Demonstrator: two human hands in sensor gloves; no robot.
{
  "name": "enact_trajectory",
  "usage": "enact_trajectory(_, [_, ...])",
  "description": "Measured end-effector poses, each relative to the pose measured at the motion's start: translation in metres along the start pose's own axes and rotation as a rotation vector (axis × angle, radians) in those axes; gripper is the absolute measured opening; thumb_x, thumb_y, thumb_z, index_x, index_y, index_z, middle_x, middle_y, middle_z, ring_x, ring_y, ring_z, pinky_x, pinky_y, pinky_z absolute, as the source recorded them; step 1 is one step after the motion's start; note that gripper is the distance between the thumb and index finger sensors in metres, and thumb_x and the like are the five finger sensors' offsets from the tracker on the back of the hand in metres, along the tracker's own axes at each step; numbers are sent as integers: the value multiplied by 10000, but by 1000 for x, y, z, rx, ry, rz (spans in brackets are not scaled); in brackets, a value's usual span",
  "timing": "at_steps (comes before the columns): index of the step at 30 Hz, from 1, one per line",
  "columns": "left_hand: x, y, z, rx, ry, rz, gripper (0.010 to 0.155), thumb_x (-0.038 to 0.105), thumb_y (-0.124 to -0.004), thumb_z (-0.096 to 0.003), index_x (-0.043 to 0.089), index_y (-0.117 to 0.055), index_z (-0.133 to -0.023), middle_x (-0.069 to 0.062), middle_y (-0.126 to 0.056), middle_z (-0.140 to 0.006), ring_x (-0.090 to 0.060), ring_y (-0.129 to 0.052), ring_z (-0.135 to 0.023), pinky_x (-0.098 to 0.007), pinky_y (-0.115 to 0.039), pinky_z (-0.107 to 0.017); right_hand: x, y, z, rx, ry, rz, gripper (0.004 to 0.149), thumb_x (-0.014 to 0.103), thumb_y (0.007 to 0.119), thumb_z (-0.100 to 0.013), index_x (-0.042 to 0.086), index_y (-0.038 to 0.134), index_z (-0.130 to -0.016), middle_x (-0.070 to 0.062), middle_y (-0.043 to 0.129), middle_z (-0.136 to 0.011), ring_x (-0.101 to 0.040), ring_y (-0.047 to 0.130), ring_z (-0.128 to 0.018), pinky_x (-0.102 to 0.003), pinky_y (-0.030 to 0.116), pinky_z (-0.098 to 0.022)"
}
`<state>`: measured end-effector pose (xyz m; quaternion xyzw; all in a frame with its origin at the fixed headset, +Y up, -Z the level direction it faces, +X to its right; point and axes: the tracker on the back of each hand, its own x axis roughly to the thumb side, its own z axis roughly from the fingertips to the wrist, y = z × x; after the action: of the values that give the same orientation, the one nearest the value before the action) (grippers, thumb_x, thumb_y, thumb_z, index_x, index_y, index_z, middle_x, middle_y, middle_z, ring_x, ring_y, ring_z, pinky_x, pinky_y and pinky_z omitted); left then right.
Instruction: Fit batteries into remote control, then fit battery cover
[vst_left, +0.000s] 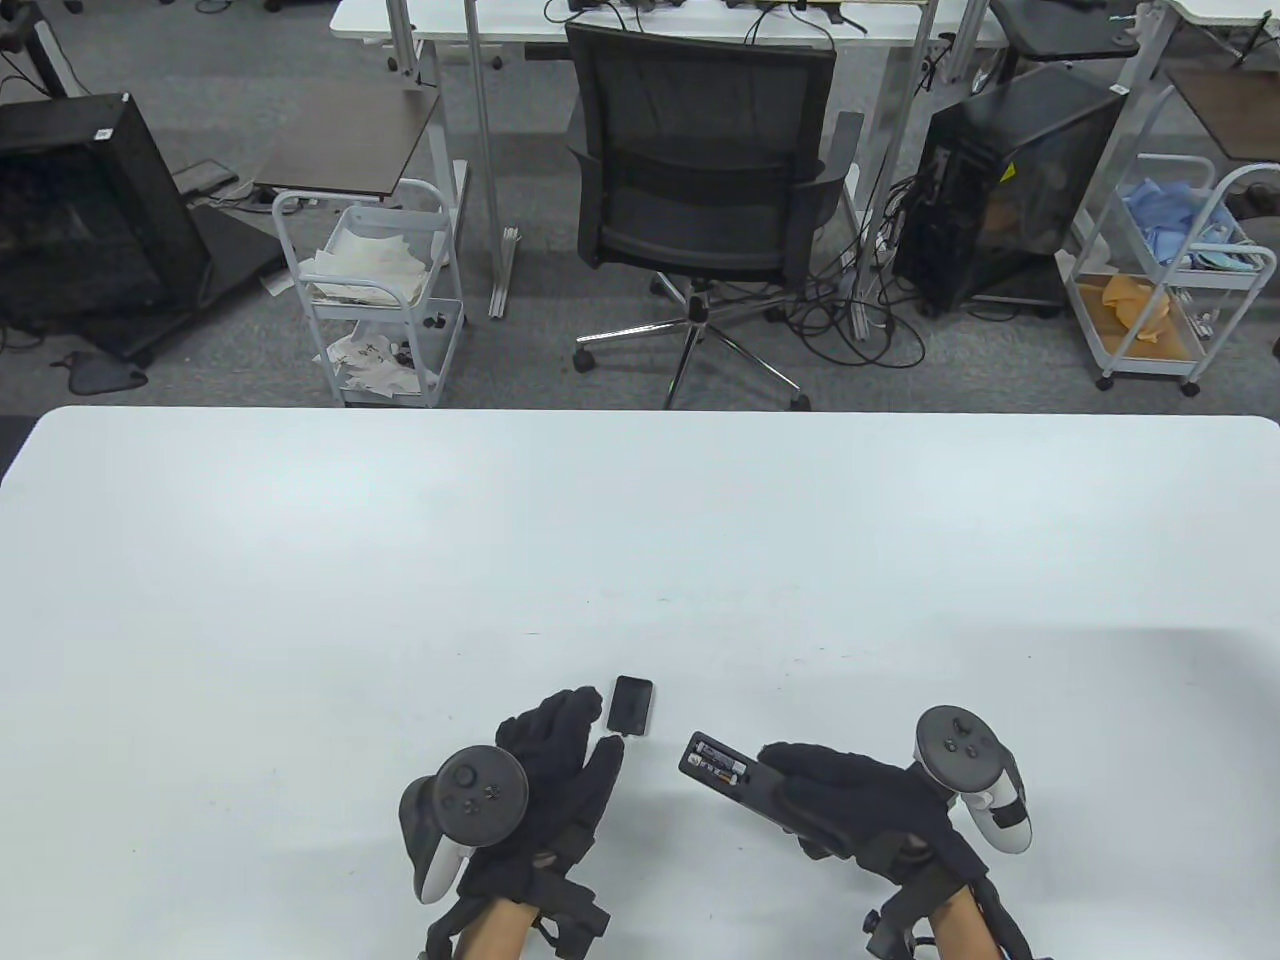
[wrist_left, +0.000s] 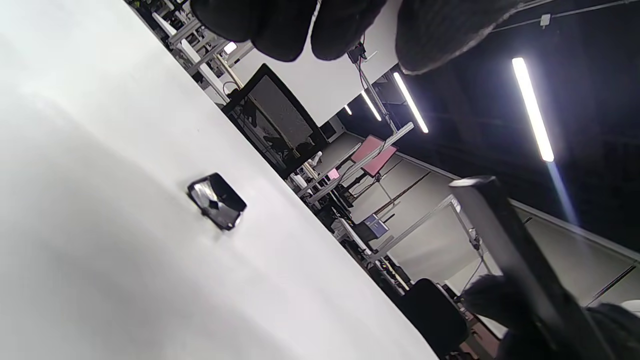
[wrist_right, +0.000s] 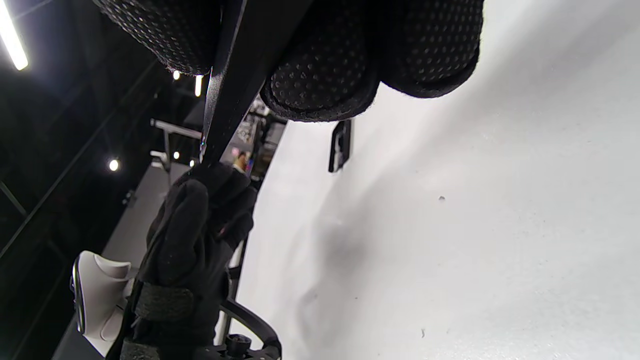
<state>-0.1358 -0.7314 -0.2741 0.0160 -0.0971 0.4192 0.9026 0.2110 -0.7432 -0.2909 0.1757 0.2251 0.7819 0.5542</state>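
My right hand (vst_left: 850, 800) grips the black remote control (vst_left: 722, 768) by its lower body and holds it with the open battery bay facing up. Batteries (vst_left: 722, 760) sit in the bay. In the right wrist view the remote (wrist_right: 240, 75) runs between my gloved fingers (wrist_right: 320, 85). The black battery cover (vst_left: 630, 704) lies flat on the white table (vst_left: 640, 540), just beyond my left hand (vst_left: 565, 760). The left hand is empty, fingers stretched toward the cover without touching it. The cover also shows in the left wrist view (wrist_left: 217, 201) and the right wrist view (wrist_right: 339, 145).
A black office chair (vst_left: 700, 200) and two white carts (vst_left: 375, 290) stand on the floor beyond the table's far edge. The hands work near the table's front edge.
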Motion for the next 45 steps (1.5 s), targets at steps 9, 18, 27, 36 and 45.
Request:
enact_trajectory(9, [25,7,-42,-134,26,-544,555,265,-681,-624,299,-512,-1152,-86,-448,-1245,-381,-345,-1168,-649,-243,-835,0,-4,2,-22,-9,-23,551,410,762,-555,141,688,-1030,-96,955,-744,-135,976,-425,-365,843,-444])
enact_trajectory(18, [11,-27,-80,-320,61,-699,627,158,-698,-603,409,-478,-1133,28,-387,-1277,-362,-261,-1202,-675,-277,-829,-2,-4,0,-23,16,-10,547,408,755,-558,137,691,-1029,-99,956,-742,-138,976,-423,-367,843,-442])
enact_trajectory(27, [0,-58,-92,-487,10,-844,695,102,-650,-588,508,-392,-1090,144,-290,-1274,-303,-177,-1216,-650,-257,-846,-2,-4,0,-22,17,-1,545,409,753,-559,138,692,-1028,-99,957,-741,-138,976,-422,-368,842,-442])
enact_trajectory(36, [-6,-66,-95,-613,55,-790,666,89,-636,-586,510,-453,-1070,153,-238,-1264,-285,-245,-1222,-645,-313,-841,-1,-5,0,-26,16,-9,545,409,750,-560,134,694,-1027,-103,957,-739,-141,976,-420,-370,842,-440])
enact_trajectory(45, [2,-69,-95,-634,103,-827,634,202,-700,-597,451,-427,-1112,30,-245,-1264,-301,-408,-1155,-622,-378,-832,-2,-5,0,-31,18,-4,544,408,750,-559,134,695,-1026,-103,958,-737,-140,977,-418,-370,843,-438])
